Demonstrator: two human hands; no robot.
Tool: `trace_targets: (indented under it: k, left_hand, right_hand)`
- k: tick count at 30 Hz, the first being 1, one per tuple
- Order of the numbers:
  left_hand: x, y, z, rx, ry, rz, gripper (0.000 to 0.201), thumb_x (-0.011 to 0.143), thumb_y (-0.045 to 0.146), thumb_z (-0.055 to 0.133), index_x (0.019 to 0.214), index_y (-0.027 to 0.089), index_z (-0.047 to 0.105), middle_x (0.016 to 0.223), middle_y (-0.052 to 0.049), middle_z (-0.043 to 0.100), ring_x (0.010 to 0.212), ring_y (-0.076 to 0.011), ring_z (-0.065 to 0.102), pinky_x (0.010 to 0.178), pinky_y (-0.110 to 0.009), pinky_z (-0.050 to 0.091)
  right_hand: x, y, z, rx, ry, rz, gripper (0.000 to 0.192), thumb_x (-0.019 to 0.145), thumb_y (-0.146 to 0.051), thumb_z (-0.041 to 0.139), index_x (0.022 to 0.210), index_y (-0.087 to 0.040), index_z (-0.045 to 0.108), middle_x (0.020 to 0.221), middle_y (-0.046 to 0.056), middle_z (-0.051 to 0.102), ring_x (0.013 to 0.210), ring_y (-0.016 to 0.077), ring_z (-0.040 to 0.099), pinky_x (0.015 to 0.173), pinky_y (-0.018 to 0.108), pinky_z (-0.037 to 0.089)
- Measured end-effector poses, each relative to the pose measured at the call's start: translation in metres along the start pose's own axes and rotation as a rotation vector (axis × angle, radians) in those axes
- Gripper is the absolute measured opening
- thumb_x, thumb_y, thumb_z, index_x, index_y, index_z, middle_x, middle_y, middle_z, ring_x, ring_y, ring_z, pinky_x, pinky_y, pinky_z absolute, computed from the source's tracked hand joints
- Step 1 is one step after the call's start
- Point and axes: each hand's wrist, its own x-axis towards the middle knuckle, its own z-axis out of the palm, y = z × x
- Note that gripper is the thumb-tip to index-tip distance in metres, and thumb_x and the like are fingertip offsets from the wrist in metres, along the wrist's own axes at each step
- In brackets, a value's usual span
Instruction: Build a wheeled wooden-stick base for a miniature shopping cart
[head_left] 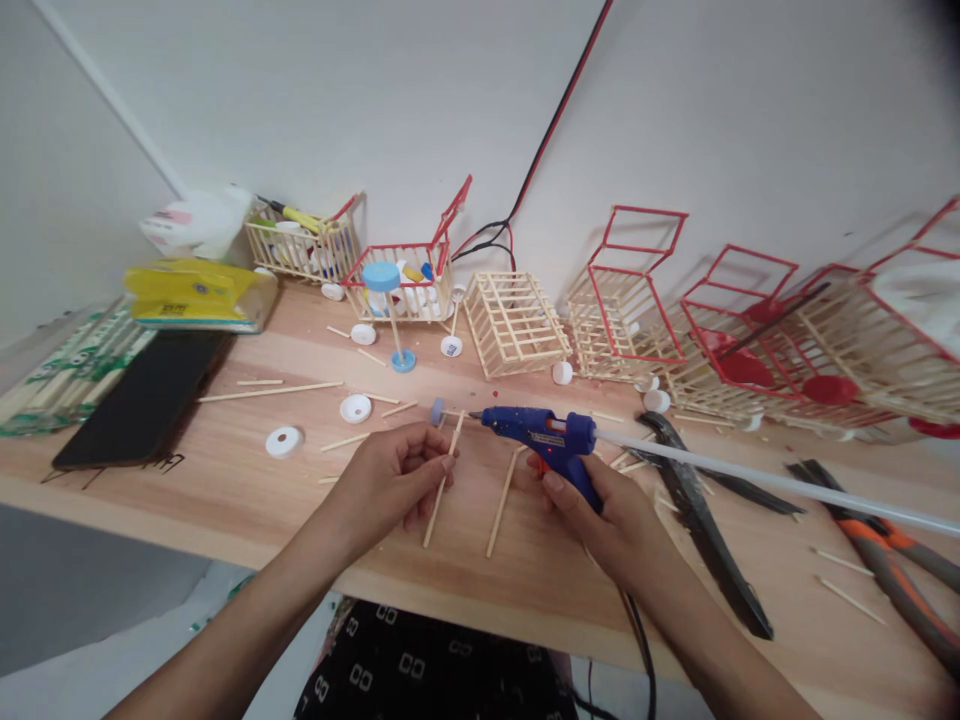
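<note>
Bare arms (259, 610) reach over the surface (255, 500). I see the left hand (409, 475) pinching a thin stick (437, 502) and the right hand (604, 510) wrapped round a blue glue gun (521, 424).

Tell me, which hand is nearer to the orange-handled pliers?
Right. The right hand, gripping the blue glue gun, is left of the pliers; the left hand, holding a wooden stick, is farther away, beyond the glue gun's tip.
</note>
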Motion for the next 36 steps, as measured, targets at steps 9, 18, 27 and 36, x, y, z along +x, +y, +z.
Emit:
trace_targets:
  k: [9, 18, 27, 36]
  left_hand:
    - [-0.0007, 0.0000, -0.0002, 0.000, -0.004, 0.003, 0.015, 0.078, 0.029, 0.059, 0.082, 0.015, 0.055, 0.062, 0.004, 0.057, 0.039, -0.0042, 0.046, 0.033, -0.014, 0.035]
    - [-0.0009, 0.0002, 0.0000, -0.012, -0.007, 0.001, 0.015, 0.078, 0.028, 0.060, 0.081, 0.015, 0.055, 0.061, 0.005, 0.056, 0.038, -0.0040, 0.045, 0.033, -0.013, 0.035]
    - [-0.0009, 0.0021, 0.0003, -0.003, 0.010, -0.012, 0.016, 0.077, 0.030, 0.060, 0.082, 0.015, 0.055, 0.061, 0.004, 0.057, 0.037, -0.0044, 0.045, 0.033, -0.014, 0.035]
    - [-0.0010, 0.0017, 0.0004, 0.005, 0.010, -0.018, 0.015, 0.078, 0.029, 0.060, 0.082, 0.015, 0.055, 0.061, 0.004, 0.057, 0.038, -0.0043, 0.046, 0.033, -0.013, 0.035]
  right_hand:
    - [0.0010, 0.0007, 0.0000, -0.014, 0.010, -0.016, 0.036, 0.090, -0.048, 0.046, 0.098, -0.018, 0.063, 0.063, 0.002, 0.062, 0.052, 0.0150, 0.052, 0.048, 0.025, 0.037]
    - [0.0011, 0.0003, 0.0000, -0.016, 0.010, -0.016, 0.039, 0.089, -0.049, 0.046, 0.099, -0.017, 0.064, 0.065, 0.003, 0.064, 0.056, 0.0168, 0.055, 0.052, 0.026, 0.040]
    - [0.0013, -0.0039, 0.0004, 0.007, -0.001, 0.009, 0.035, 0.089, -0.047, 0.048, 0.100, -0.018, 0.063, 0.064, 0.002, 0.064, 0.052, 0.0149, 0.053, 0.047, 0.024, 0.037]
    - [0.0016, 0.0015, 0.0010, -0.006, -0.022, -0.049, 0.032, 0.091, -0.043, 0.046, 0.102, -0.017, 0.061, 0.066, 0.003, 0.063, 0.051, 0.0139, 0.052, 0.046, 0.024, 0.037]
